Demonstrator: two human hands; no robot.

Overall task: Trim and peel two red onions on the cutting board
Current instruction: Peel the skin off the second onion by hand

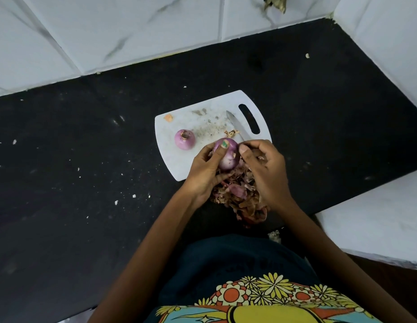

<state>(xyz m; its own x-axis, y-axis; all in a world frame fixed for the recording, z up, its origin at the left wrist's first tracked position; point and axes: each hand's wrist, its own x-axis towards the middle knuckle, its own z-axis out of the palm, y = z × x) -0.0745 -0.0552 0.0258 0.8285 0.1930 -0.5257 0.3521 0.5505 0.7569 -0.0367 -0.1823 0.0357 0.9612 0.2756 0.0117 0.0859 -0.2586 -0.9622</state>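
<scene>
Left hand (204, 167) cups round purple-red onion (228, 157) above near edge of white plastic cutting board (179, 163), thumb pressed on top. Right hand (264, 170) beside it, thumb and fingers pinching strip of skin at onion's right side. Second peeled red onion (184, 139) sits on board, left of centre, apart from hands. Silver-bladed knife (237, 125) lies on board near handle slot. Heap of dry brown-purple onion skins (240, 197) on black speckled surface (86, 148), below hands.

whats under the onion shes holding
A pile of onion skins lies under the held onion, spilling off the cutting board. Both hands hide the board's near corner.
</scene>
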